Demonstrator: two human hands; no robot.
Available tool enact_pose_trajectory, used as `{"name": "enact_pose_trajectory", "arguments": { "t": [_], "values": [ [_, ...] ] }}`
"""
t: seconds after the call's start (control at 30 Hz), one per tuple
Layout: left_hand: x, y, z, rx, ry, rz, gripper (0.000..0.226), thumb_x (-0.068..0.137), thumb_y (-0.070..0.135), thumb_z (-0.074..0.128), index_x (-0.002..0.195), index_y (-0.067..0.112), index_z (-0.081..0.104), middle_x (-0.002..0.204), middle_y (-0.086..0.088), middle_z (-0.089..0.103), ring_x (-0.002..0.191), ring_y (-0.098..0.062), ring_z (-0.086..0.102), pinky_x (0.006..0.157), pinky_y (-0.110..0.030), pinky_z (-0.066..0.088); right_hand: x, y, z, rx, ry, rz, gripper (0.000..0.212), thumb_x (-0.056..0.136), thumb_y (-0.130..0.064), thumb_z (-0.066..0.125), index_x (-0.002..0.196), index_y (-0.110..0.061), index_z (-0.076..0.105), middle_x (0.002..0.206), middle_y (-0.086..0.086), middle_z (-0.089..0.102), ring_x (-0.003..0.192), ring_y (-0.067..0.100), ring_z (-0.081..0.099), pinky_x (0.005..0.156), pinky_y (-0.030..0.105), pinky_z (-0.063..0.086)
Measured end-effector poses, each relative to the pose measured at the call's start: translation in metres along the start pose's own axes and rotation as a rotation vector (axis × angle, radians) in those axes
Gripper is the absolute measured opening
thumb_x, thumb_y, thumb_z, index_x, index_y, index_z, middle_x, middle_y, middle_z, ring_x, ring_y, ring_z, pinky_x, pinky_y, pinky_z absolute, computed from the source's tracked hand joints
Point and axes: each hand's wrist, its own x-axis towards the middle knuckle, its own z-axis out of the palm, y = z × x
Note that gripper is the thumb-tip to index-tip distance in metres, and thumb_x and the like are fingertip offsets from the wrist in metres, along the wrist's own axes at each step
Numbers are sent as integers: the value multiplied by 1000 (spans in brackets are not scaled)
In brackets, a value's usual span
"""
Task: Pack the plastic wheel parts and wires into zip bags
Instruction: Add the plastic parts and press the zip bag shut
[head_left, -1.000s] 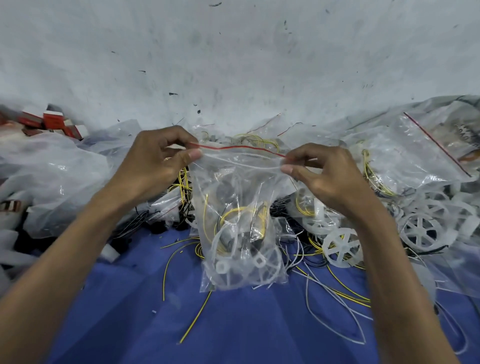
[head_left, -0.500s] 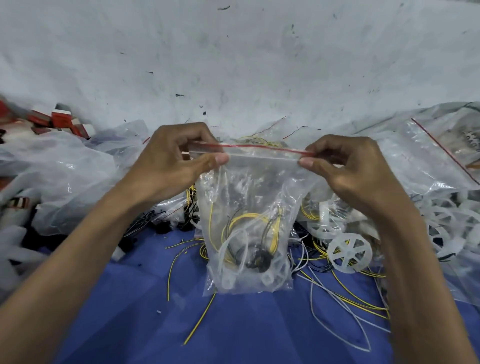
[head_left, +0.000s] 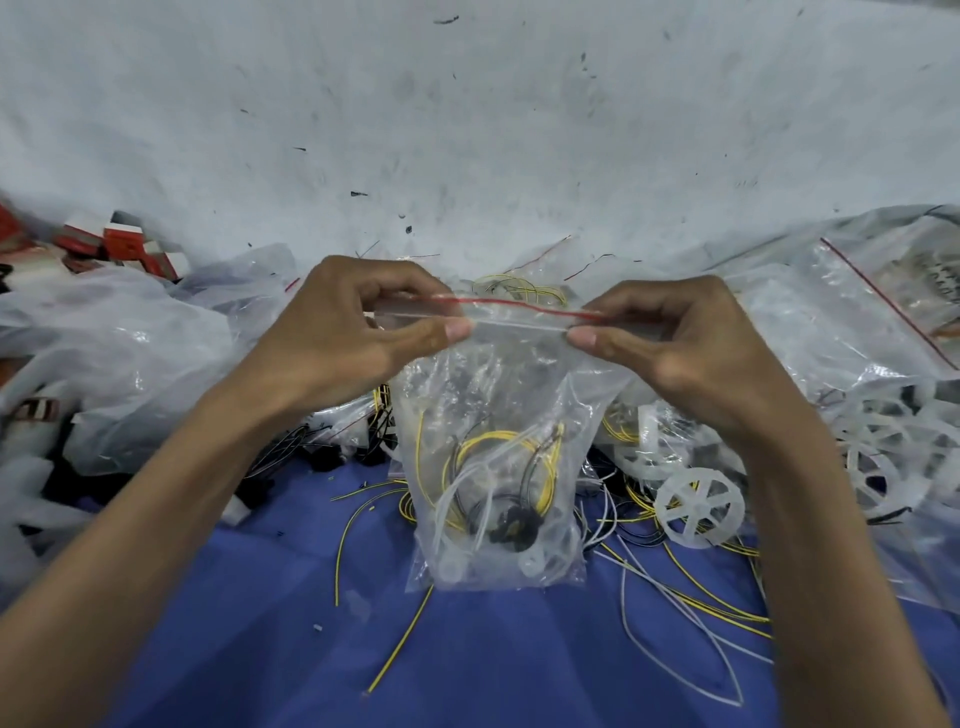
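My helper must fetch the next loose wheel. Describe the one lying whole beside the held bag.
Find the blue cloth. Right of the hanging zip bag, a white spoked wheel lies on tangled yellow wires. Its whole rim and spokes show; other wheels overlap in heaps behind and farther right.

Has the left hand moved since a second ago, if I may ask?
Yes: the left hand slid right along the zip bag seal, toward the loose white wheel.

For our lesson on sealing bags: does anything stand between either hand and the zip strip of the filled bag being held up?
Nothing visible. The left hand and right hand both pinch the zip bag at its red-lined zip strip; the wires inside sit well below it.
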Motion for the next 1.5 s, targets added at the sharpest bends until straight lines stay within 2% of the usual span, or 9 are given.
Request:
{"name": "enact_pose_trajectory", "arguments": {
  "t": [0.2, 0.43, 0.53, 0.67, 0.87, 1.0, 1.1, 1.3, 1.5],
  "values": [
    [0, 2, 4, 25, 35, 18, 7, 73, 21, 75, 75, 22, 69, 72, 7, 70, 59, 8, 60, 56, -4, 41, 0, -5, 1, -33, -26, 28, 5, 76, -23, 74, 81, -22, 73, 76, -12, 70, 74, -3, 65, 69, 9, 45],
    [-3, 7, 8, 148, 117, 97, 10, 77, 17, 76, 73, 23, 68, 75, 4, 71, 67, 0, 61, 61, -16, 47, -1, -11, 7, -185, 84, -104, 9, 79, -15, 73, 75, -20, 67, 75, -7, 66, 74, 7, 63, 75, 23, 52],
    [-4, 8, 5, 145, 84, 87, 9, 77, 20, 76, 74, 25, 68, 77, 7, 71, 68, 2, 62, 62, -11, 45, -2, -13, 5, -179, 62, -92, 5, 77, -22, 74, 76, -23, 69, 76, -9, 68, 74, 3, 64, 72, 17, 50],
    [-5, 11, 6, 230, 22, 107, 11, 77, 22, 75, 80, 30, 68, 79, 15, 69, 76, 2, 62, 68, -8, 44, 1, -17, 15, -187, 27, -137, 5, 77, -14, 75, 80, -12, 74, 74, -4, 68, 71, 3, 62, 67, 9, 43],
    [-8, 15, 12, 318, 96, 216, 6, 77, 19, 78, 82, 18, 74, 75, 6, 71, 73, -7, 63, 69, -31, 49, 2, -24, 17, -237, 23, -167, 8, 77, -16, 75, 81, -22, 70, 71, -17, 60, 68, 2, 58, 67, 11, 42],
    [-9, 15, 17, 289, 125, 242, 10, 73, 27, 76, 77, 18, 73, 70, 8, 67, 68, -3, 60, 63, -24, 48, 1, -25, 17, -310, 11, -211, 2, 78, -13, 74, 79, -12, 72, 69, -15, 58, 65, 3, 55, 65, 6, 38],
    [-9, 15, 17, 254, 131, 237, 7, 73, 27, 76, 77, 26, 70, 70, 11, 67, 69, 0, 61, 62, -18, 48, 1, -24, 15, -311, 39, -217, 3, 78, -17, 74, 79, -14, 73, 69, -14, 60, 67, 3, 56, 66, 15, 42],
    [-9, 15, 21, 331, 117, 258, 13, 78, 31, 68, 82, 19, 72, 74, 9, 68, 68, -7, 63, 64, -30, 51, 4, -22, 27, -365, 24, -244, 6, 82, -19, 69, 85, -17, 73, 78, -4, 71, 75, 11, 64, 70, 33, 51],
    [-11, 14, 25, 384, 119, 337, 6, 76, 20, 65, 75, 14, 67, 71, 7, 64, 66, -15, 61, 60, -37, 51, 7, -20, 36, -449, -2, -339, 15, 76, -10, 53, 79, -13, 68, 69, -1, 66, 65, 21, 59, 57, 39, 49]
  ]
}}
